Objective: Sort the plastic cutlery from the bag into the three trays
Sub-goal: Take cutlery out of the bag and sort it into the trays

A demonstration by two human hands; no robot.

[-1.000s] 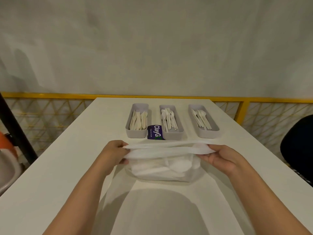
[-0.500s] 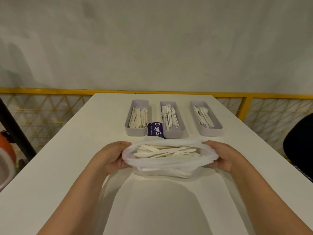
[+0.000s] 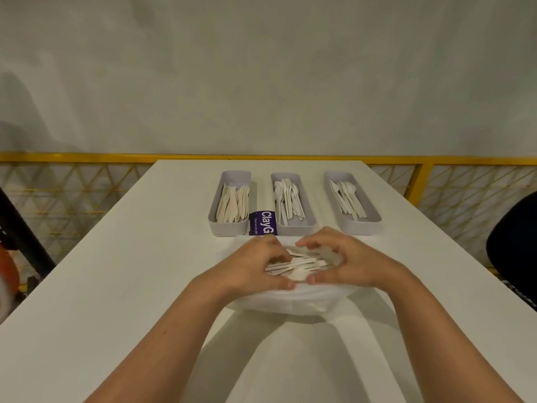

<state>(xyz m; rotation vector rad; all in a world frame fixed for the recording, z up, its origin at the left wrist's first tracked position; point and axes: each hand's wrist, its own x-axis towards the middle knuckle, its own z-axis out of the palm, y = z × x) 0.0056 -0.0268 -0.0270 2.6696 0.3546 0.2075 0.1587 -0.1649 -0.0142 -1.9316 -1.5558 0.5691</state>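
Observation:
A clear plastic bag (image 3: 290, 302) lies on the white table (image 3: 116, 286) just before me, its mouth open upward. White plastic cutlery (image 3: 299, 264) lies bundled inside. My left hand (image 3: 252, 267) reaches into the mouth from the left, and its curled fingers grip the cutlery handles. My right hand (image 3: 351, 261) curls over the bag's right rim, thumb on the near edge. Behind stand three grey trays: the left tray (image 3: 229, 229) with knives, the middle tray (image 3: 302, 228) with spoons, the right tray (image 3: 361, 229) with forks.
A purple printed card (image 3: 263, 223) lies between the left and middle trays. A yellow mesh railing (image 3: 72, 199) runs behind and beside the table. At the right edge is a dark chair back (image 3: 514, 242).
Both hands left the bag's outer sides and came together over its mouth. My left fingers went in among the cutlery. The bag's opening, pulled flat a second ago, is spread open.

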